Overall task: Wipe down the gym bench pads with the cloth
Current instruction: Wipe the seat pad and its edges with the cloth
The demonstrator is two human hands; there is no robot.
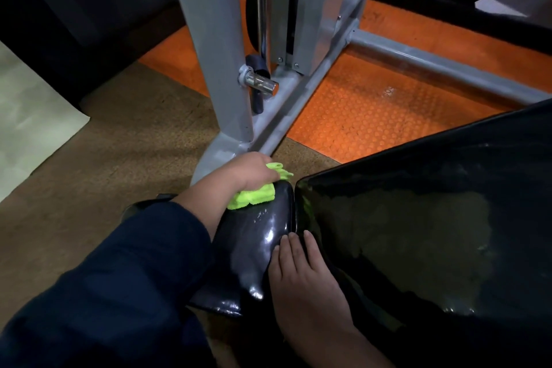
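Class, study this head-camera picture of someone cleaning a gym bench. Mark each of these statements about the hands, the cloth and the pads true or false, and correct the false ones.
1. The left hand grips a lime-green cloth. True.
2. The cloth lies on the large back pad. False: it is at the far end of the small seat pad, beside the large back pad.
3. The right hand rests flat with straight fingers. True.
4. The right hand holds a spray bottle. False: it holds nothing.
5. The floor under the grey frame is blue. False: the studded mat is orange.
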